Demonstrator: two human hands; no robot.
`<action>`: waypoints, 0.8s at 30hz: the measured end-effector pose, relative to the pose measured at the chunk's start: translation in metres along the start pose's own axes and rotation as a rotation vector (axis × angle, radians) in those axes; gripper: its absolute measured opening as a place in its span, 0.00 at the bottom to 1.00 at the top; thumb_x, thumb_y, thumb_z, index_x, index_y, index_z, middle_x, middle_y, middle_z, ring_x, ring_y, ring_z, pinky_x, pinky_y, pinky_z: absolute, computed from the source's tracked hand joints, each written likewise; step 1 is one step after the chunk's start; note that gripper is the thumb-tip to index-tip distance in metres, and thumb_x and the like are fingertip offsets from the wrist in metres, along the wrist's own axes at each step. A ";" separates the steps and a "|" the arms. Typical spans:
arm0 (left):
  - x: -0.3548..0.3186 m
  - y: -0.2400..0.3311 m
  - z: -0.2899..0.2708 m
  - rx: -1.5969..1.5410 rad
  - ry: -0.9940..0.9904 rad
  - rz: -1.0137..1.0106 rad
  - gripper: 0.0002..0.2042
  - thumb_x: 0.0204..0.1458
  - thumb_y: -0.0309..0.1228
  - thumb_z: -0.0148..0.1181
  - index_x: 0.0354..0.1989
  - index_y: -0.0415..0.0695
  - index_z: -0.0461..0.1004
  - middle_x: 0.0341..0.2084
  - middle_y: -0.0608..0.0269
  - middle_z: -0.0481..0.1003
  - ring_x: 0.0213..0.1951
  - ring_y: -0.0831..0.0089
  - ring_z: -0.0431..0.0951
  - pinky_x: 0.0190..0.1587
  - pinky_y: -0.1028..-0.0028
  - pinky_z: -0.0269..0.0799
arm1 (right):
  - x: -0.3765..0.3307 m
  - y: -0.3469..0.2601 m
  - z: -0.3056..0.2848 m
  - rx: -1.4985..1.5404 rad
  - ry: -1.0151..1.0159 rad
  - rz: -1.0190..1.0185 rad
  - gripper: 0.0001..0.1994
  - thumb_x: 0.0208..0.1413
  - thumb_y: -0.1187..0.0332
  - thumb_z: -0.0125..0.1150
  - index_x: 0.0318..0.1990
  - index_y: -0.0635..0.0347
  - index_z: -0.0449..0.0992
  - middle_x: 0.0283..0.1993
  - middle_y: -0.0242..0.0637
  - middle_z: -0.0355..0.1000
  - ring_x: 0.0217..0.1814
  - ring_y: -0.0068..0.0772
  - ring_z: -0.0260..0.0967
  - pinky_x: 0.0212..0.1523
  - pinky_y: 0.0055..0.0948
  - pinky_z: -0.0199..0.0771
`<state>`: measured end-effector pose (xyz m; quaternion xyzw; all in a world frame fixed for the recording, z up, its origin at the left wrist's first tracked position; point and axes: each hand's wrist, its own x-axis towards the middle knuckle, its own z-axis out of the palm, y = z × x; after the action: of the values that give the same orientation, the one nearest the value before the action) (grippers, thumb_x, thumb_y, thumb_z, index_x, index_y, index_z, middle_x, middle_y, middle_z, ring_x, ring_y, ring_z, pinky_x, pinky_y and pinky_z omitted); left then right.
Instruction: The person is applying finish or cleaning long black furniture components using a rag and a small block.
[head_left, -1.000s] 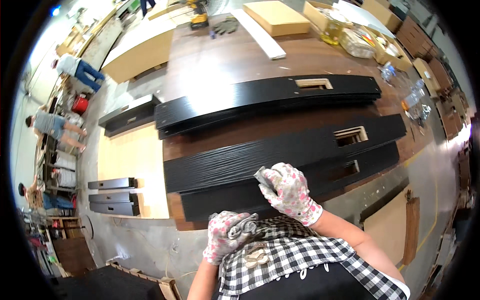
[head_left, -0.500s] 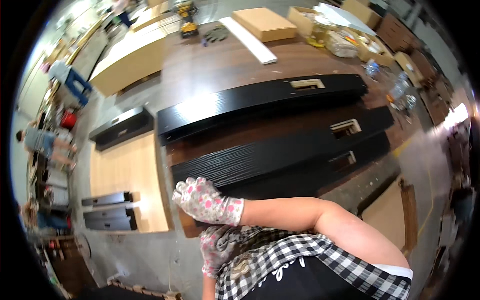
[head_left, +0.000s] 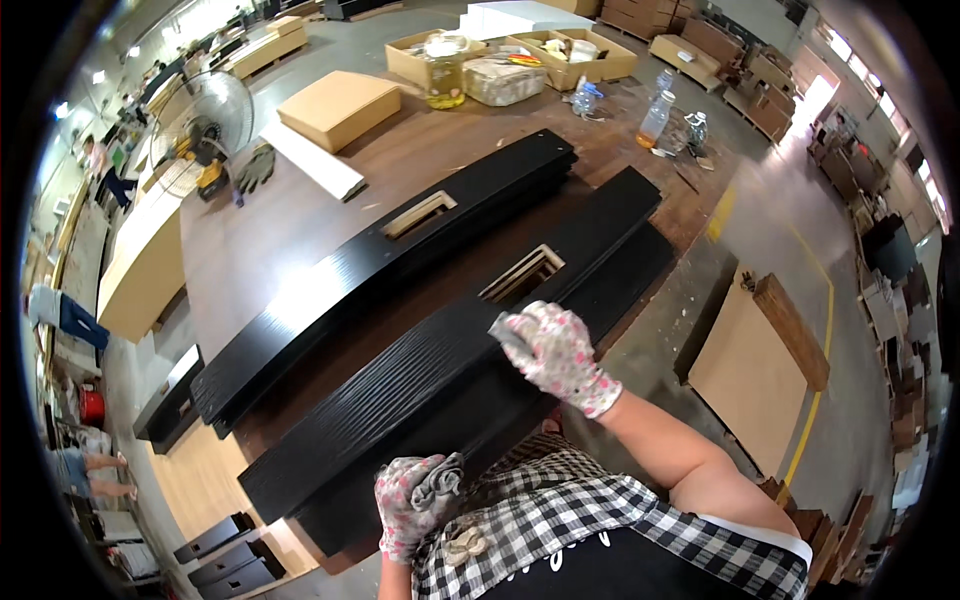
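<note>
Though partial, white lettering point(head_left: 556, 562) (on black fabric point(head_left: 600, 578)) below right hand point(head_left: 552, 354).

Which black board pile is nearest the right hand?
The near pile, beside the checked apron; the right hand is over it. The far pile lies beyond a strip of tabletop.
</note>
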<state>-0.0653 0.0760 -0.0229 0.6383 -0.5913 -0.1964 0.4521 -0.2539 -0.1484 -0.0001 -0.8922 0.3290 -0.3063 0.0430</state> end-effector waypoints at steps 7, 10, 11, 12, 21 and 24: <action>0.092 0.040 0.095 -0.062 -0.021 0.006 0.21 0.40 0.43 0.67 0.36 0.37 0.79 0.30 0.53 0.80 0.33 0.58 0.80 0.38 0.65 0.74 | 0.007 0.167 -0.052 0.010 0.033 0.234 0.13 0.43 0.70 0.67 0.39 0.61 0.78 0.35 0.42 0.73 0.38 0.45 0.72 0.39 0.40 0.73; 0.126 0.059 0.129 -0.115 -0.080 -0.037 0.17 0.37 0.31 0.68 0.39 0.43 0.79 0.34 0.59 0.81 0.35 0.60 0.80 0.40 0.65 0.73 | 0.009 0.239 -0.068 -0.045 0.078 0.273 0.12 0.47 0.67 0.66 0.40 0.57 0.79 0.34 0.39 0.71 0.39 0.44 0.71 0.40 0.41 0.72; 0.136 0.065 0.138 -0.078 -0.088 -0.046 0.17 0.37 0.31 0.68 0.39 0.43 0.78 0.34 0.59 0.81 0.35 0.60 0.80 0.40 0.65 0.73 | 0.010 0.262 -0.073 -0.079 0.072 0.292 0.12 0.47 0.66 0.66 0.39 0.58 0.78 0.34 0.40 0.71 0.39 0.45 0.71 0.41 0.41 0.72; 0.145 0.070 0.145 -0.106 -0.088 -0.045 0.17 0.38 0.32 0.69 0.39 0.43 0.78 0.34 0.59 0.81 0.35 0.61 0.81 0.41 0.65 0.73 | 0.011 0.283 -0.076 -0.064 0.103 0.312 0.11 0.47 0.67 0.66 0.38 0.58 0.78 0.34 0.41 0.71 0.38 0.46 0.71 0.40 0.42 0.72; 0.181 0.095 0.162 -0.096 0.046 -0.121 0.15 0.40 0.37 0.68 0.34 0.40 0.80 0.31 0.57 0.81 0.35 0.60 0.80 0.41 0.65 0.73 | 0.047 0.374 -0.117 -0.200 0.123 0.547 0.09 0.52 0.65 0.64 0.36 0.60 0.79 0.36 0.43 0.74 0.40 0.47 0.73 0.42 0.40 0.73; 0.180 0.095 0.141 0.140 0.268 -0.049 0.19 0.42 0.33 0.68 0.43 0.38 0.77 0.35 0.54 0.79 0.37 0.57 0.79 0.43 0.62 0.73 | 0.061 0.321 -0.100 0.228 0.168 0.424 0.08 0.52 0.69 0.65 0.39 0.61 0.79 0.37 0.42 0.75 0.40 0.41 0.74 0.43 0.35 0.74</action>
<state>-0.1905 -0.1298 0.0324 0.7029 -0.5223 -0.0788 0.4764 -0.4552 -0.4230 0.0233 -0.7641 0.4745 -0.3985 0.1792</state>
